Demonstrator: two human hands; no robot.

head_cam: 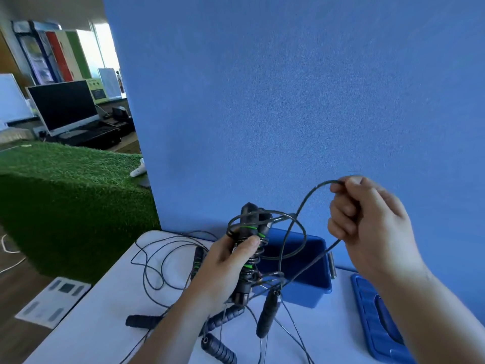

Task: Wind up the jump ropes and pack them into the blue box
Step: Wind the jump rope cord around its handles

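A blue partition (288,101) is standing behind the white bench (91,324). To the left of it I am seeing a block covered with green artificial grass (65,193) and, further back, a dark monitor (63,106). A flat scale (52,302) is lying on the floor (15,337) beside the bench.

On the bench, against the partition, the blue box (309,290) is standing open. Its blue lid (372,319) is lying to the right of it, near but not touching. I cannot tell whether anything is lying inside the box.

The left hand (225,266) is holding a pair of black handles (249,227) upright, in front of the left part of the box. Its grip is clamped around them, with the thumb pressing on the front. The handles are carrying green rings, and several turns of the black cord (326,182) are lying around them.

The right hand (367,222) is raised above the right side of the box, higher than the left one. Its grip is closed on the cord, and the fingertips are pinching it at the top of the fist. From there the cord is running in an arc down to the handles. Another stretch is dropping from the fist toward the bench and is crossing the front of the box.

The loose jump ropes (267,313) are lying on the bench under and around the left arm. I am counting at least four black ribbed handles there, and thin loops are spreading toward the far left corner of the bench.
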